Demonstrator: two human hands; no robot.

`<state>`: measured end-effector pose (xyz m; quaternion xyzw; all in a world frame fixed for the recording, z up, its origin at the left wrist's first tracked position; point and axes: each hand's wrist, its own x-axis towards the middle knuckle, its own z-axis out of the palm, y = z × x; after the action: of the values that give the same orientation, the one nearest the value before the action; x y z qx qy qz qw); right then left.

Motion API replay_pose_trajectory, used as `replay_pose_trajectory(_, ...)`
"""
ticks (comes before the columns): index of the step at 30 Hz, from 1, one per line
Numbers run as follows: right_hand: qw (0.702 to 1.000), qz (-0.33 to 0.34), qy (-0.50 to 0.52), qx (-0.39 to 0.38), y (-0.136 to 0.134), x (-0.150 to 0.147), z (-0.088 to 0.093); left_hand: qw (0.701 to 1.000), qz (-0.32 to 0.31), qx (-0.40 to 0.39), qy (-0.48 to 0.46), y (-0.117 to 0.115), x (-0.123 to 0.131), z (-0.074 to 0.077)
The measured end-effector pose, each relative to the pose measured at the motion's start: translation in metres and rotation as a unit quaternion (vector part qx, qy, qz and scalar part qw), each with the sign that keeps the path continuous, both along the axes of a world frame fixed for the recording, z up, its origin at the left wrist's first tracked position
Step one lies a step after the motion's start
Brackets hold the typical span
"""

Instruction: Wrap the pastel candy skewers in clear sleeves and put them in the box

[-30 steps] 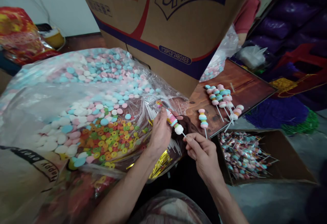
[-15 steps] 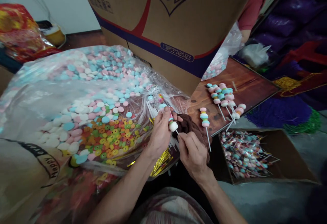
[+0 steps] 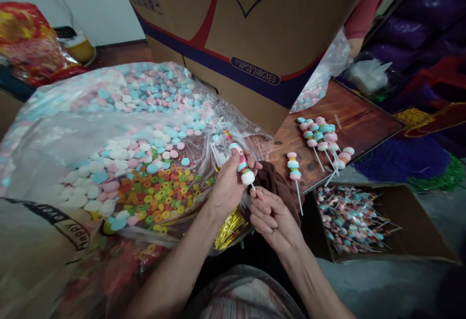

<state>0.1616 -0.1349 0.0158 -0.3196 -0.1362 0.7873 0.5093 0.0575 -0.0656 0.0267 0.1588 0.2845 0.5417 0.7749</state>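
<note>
A candy skewer (image 3: 248, 177) with stacked white, green and pink pieces is between my hands, tilted with its stick toward me. My left hand (image 3: 228, 179) is closed around the candy end, thumb along its side. My right hand (image 3: 272, 215) pinches the white stick just below the lowest white candy. A single finished-looking skewer (image 3: 293, 168) lies on the table to the right. Beyond it rests a pile of similar skewers (image 3: 320, 134). Left of my hands are loose ring candies (image 3: 156, 195) and pastel tablet candies (image 3: 124, 151) on clear plastic.
A large printed carton (image 3: 218, 52) stands at the back. An open box (image 3: 411, 222) at the lower right holds many wrapped skewers. Gold twist ties (image 3: 229, 229) and white sticks (image 3: 219, 153) lie near my hands. Another person's arm (image 3: 355, 42) shows behind the carton.
My left fingers have shifted, showing more of the candy stack. My right hand has turned slightly, its fingers still at the stick. The whole view has moved a little.
</note>
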Motion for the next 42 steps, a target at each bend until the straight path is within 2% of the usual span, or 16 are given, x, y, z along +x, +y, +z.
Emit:
replay_pose_trajectory(2, 0.996, -0.044, -0.069, 0.024, 0.001, -0.006, -0.001, 1.0, -0.007, 0.004, 0.008, -0.002, 0.001, 0.0)
replay_pose_trajectory(4, 0.973, -0.099, -0.197, 0.071, 0.001, -0.009, -0.002, 1.0, -0.016, 0.012, 0.015, -0.004, 0.001, 0.001)
replay_pose_trajectory(6, 0.915, -0.132, -0.355, 0.141, 0.001, -0.007, -0.002, 0.999, -0.03, 0.017, 0.026, -0.005, 0.0, 0.003)
replay_pose_trajectory(9, 0.807, -0.114, -0.526, 0.243, 0.0, 0.001, -0.001, 0.998, -0.025, 0.003, 0.053, 0.0, -0.005, 0.006)
replay_pose_trajectory(11, 0.78, -0.089, -0.559, 0.266, -0.002, 0.007, 0.001, 0.998, 0.018, -0.016, 0.063, 0.006, -0.01, 0.008)
replay_pose_trajectory(14, 0.787, -0.06, -0.558, 0.254, -0.005, 0.012, 0.003, 0.996, 0.075, -0.022, 0.043, 0.017, -0.018, 0.008)
replay_pose_trajectory(18, 0.796, -0.018, -0.548, 0.258, -0.005, 0.017, 0.005, 0.996, 0.086, -0.012, 0.03, 0.024, -0.025, 0.003)
replay_pose_trajectory(21, 0.791, 0.0, -0.554, 0.259, -0.004, 0.024, 0.006, 0.994, 0.104, -0.016, 0.042, 0.024, -0.027, -0.002)
replay_pose_trajectory(28, 0.81, -0.015, -0.538, 0.232, -0.003, 0.026, 0.008, 0.992, 0.107, -0.024, 0.06, 0.017, -0.019, -0.002)
replay_pose_trajectory(30, 0.803, -0.031, -0.548, 0.232, -0.003, 0.019, 0.006, 0.992, 0.105, -0.025, 0.064, 0.014, -0.014, -0.002)
replay_pose_trajectory(32, 0.768, -0.053, -0.585, 0.256, -0.002, 0.011, 0.003, 0.993, 0.1, -0.026, 0.061, 0.012, -0.011, -0.003)
replay_pose_trajectory(35, 0.675, -0.071, -0.649, 0.345, 0.0, 0.007, -0.003, 0.994, 0.086, -0.031, 0.064, 0.012, -0.012, -0.005)
replay_pose_trajectory(38, 0.582, -0.072, -0.689, 0.426, 0.003, 0.015, -0.007, 0.993, 0.071, -0.049, 0.082, 0.013, -0.019, -0.009)
replay_pose_trajectory(40, 0.538, -0.062, -0.709, 0.451, 0.004, 0.024, -0.008, 0.992, 0.056, -0.056, 0.096, 0.014, -0.025, -0.011)
replay_pose_trajectory(42, 0.509, -0.048, -0.724, 0.463, 0.005, 0.031, -0.008, 0.992, 0.034, -0.054, 0.108, 0.014, -0.027, -0.012)
